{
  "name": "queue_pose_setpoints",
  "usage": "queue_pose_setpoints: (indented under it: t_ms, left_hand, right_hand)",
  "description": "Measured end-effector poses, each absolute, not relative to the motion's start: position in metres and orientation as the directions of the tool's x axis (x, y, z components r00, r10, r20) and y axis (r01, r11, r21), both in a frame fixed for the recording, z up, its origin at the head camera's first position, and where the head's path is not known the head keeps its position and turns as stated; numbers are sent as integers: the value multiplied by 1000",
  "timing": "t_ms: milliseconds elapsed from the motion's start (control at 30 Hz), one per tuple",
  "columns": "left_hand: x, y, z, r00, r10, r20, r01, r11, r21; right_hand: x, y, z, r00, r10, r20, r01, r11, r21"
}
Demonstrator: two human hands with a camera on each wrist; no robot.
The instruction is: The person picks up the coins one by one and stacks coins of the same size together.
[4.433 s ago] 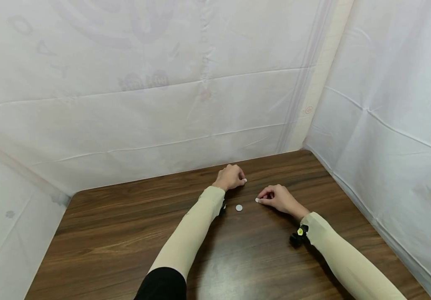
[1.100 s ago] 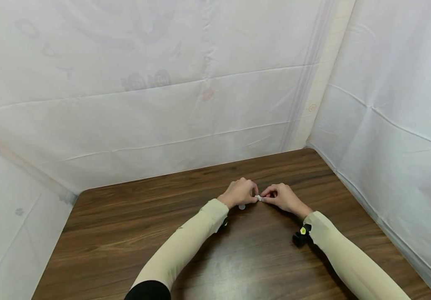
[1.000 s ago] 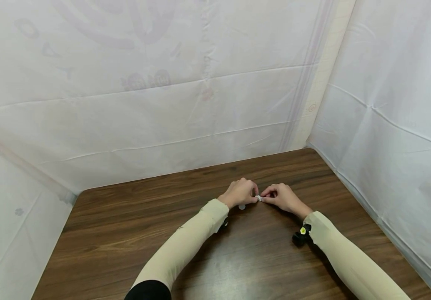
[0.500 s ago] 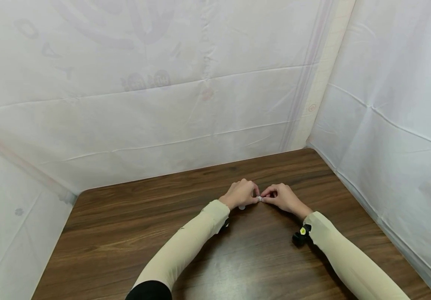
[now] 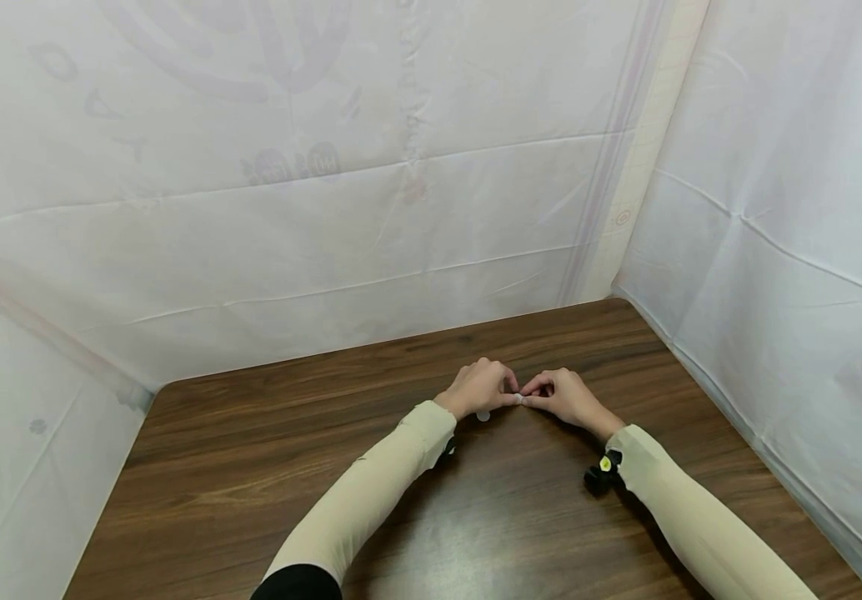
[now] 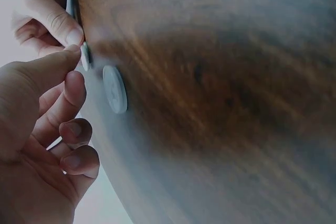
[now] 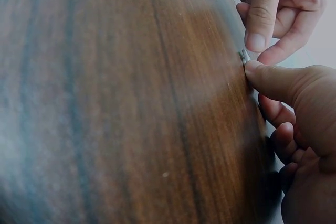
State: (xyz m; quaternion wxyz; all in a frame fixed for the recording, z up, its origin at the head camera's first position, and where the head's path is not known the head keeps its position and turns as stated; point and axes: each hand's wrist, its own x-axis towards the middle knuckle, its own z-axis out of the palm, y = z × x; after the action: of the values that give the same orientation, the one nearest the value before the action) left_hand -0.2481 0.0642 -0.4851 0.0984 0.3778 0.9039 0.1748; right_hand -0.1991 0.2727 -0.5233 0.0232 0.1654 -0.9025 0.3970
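Note:
Both hands meet at their fingertips low over the wooden table (image 5: 476,517), right of the middle in the head view. My left hand (image 5: 479,389) pinches a small white disc (image 6: 85,56) between thumb and forefinger, its other fingers loosely curled. Facing it, my right hand (image 5: 566,398) pinches at the same spot, thumb on the near side. Thin white disc edges (image 7: 245,56) show side by side between the fingertips in the right wrist view; the fingers hide most of them. Another white disc (image 6: 115,89) lies flat beside my left hand, partly covered by it in the head view.
Pale cloth sheets hang as a back wall (image 5: 266,250) and a right wall (image 5: 791,250) close behind the table edges. A black wrist camera (image 5: 600,475) sits at the right sleeve, near the tabletop.
Since the oldest frame, my left hand has come right and nearer, bringing its disc to the one in my right hand. Over the last second both hands have stayed almost still.

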Motion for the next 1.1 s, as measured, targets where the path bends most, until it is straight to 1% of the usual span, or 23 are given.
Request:
queue_pose_setpoints:
  t_ms: [400,1100]
  left_hand:
    - [-250,62,-486,-700,708,-86,626,668,401]
    - [-245,65,-484,-698,713,-67,647,667,369]
  right_hand:
    - [-198,273,-521,-945,-284,162,-312,635,-706]
    - [-200,274,-525,-948,-272,164,-307,643,-702]
